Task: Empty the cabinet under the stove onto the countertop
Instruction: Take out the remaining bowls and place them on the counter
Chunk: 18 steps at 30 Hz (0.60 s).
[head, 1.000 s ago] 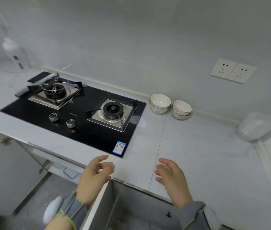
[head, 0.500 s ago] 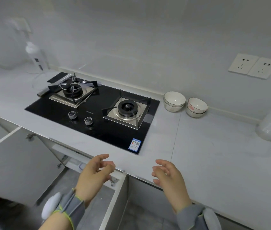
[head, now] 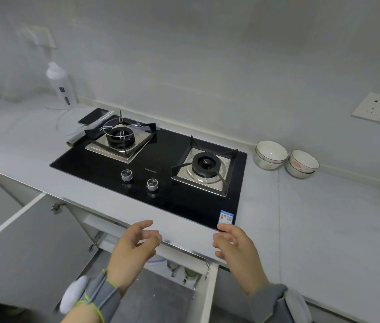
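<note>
Pale grey, faintly veined stone makes up the countertop (head: 324,229), and from the head camera its front edge runs slantwise from the left side down to the lower right, with a broad bare stretch to the right of the stove (head: 151,169). That stove is a flat sheet of glossy black glass set flush in the stone, carrying two square steel burner trays with black pan supports and two round metal knobs (head: 126,175) near its front; a small blue label (head: 227,217) sits at its near right corner. Two stacks of round white bowls (head: 270,155) stand side by side, just apart, near the back wall to the right of the stove. A white bottle (head: 59,85) stands at the far left, with a dark flat slab lying beside the left burner. Below the edge the cabinet under the stove (head: 161,292) stands open, its matte grey left door (head: 28,248) swung wide and a white door edge (head: 208,297) at the right. The cabinet floor is bare grey in the part that shows; up under the edge hang some metal utensils, too dim to name. The left hand (head: 135,248) and right hand (head: 237,250) hover well apart before the counter edge, fingers loosely curled and spread, neither grasping anything; both wrists wear grey cuffs
</note>
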Motion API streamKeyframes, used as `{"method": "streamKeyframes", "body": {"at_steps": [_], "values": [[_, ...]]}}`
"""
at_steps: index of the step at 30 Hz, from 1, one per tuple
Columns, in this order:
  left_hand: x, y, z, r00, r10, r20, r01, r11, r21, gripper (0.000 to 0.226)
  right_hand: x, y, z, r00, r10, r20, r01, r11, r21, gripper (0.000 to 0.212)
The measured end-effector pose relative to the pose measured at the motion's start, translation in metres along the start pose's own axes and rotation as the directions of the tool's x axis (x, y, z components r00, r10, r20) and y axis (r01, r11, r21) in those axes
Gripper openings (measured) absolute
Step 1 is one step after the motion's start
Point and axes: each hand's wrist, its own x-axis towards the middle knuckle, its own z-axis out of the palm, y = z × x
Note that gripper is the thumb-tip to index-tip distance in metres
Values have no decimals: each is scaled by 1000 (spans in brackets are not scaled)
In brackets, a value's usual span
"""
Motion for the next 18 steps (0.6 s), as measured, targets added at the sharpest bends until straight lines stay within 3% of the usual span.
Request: {"method": "streamKeyframes", "body": {"at_steps": [9,14,18], "values": [[60,-7,-136,997,-73,2,73,997,-16,28,14,-16,159,997,70,23,-69,996,-55,18],[75,-8,-179,990,-139,-5,139,990,-16,48,12,-21,215,994,87,72,-79,991,-105,15],[88,-22,-195,982,-187,-37,186,982,-38,33,17,-16,237,990,126,63,-117,985,-129,15]]}}
